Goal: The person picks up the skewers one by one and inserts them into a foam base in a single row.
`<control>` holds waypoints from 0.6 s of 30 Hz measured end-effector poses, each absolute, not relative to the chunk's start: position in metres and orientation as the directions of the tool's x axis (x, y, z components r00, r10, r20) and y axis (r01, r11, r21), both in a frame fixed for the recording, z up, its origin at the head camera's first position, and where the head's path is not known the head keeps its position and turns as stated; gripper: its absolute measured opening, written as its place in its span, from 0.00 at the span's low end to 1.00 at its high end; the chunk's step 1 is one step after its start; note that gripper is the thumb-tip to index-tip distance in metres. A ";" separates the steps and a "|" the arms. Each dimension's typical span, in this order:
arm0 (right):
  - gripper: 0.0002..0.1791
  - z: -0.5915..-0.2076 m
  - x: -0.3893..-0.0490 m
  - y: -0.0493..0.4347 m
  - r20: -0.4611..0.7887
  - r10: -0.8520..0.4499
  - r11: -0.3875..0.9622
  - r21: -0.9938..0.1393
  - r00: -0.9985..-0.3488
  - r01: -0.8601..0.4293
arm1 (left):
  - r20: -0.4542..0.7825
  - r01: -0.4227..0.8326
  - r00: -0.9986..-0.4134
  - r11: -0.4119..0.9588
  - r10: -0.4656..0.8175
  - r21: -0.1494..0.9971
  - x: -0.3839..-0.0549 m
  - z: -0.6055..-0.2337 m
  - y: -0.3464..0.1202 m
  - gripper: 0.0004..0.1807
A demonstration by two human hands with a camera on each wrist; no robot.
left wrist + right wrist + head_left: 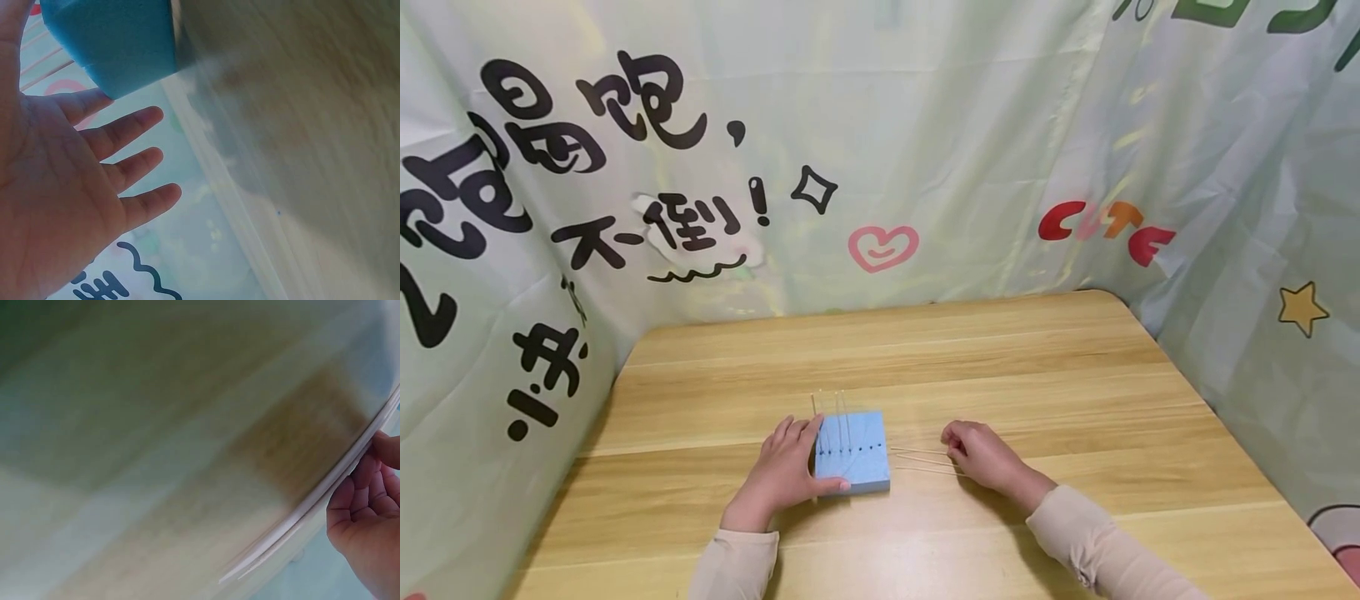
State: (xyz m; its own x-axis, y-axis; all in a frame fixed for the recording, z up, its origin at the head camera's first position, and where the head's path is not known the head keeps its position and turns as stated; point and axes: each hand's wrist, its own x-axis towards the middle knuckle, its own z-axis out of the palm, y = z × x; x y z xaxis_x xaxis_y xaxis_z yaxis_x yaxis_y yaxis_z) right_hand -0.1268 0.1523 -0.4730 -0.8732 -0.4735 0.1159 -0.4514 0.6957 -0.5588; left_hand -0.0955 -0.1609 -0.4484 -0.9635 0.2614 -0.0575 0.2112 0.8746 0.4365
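Note:
A blue foam block (868, 429) with a row of dark holes lies on the table. Several thin sticks (849, 433) stand upright from the holes on its left side. My left hand (786, 467) holds the block at its left end, thumb along the near side and index finger at the far corner. In the left wrist view the other fingers spread away from the foam. To the right of the block, a few thin wooden sticks (925, 460) lie on the table. My right hand (988, 458) has curled fingers at their right ends; the right wrist view shows thumb and index finger pinching there.
The wooden table (1000, 358) reaches back to a printed fabric curtain (970, 167), which also hangs along the left and right sides. Black writing, a heart and a star decorate the cloth.

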 end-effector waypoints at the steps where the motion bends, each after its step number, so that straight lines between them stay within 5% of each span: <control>1: 0.06 -0.473 -0.126 0.152 0.121 -0.482 0.695 -0.551 -0.868 -0.463 | -0.058 0.211 -0.964 0.875 0.261 0.436 -0.095 -0.449 -0.161 0.61; 18: 0.05 -0.464 -0.132 0.166 0.253 -0.449 0.669 -0.541 -0.857 -0.510 | -0.063 0.207 -0.963 0.872 0.261 0.444 -0.095 -0.448 -0.161 0.61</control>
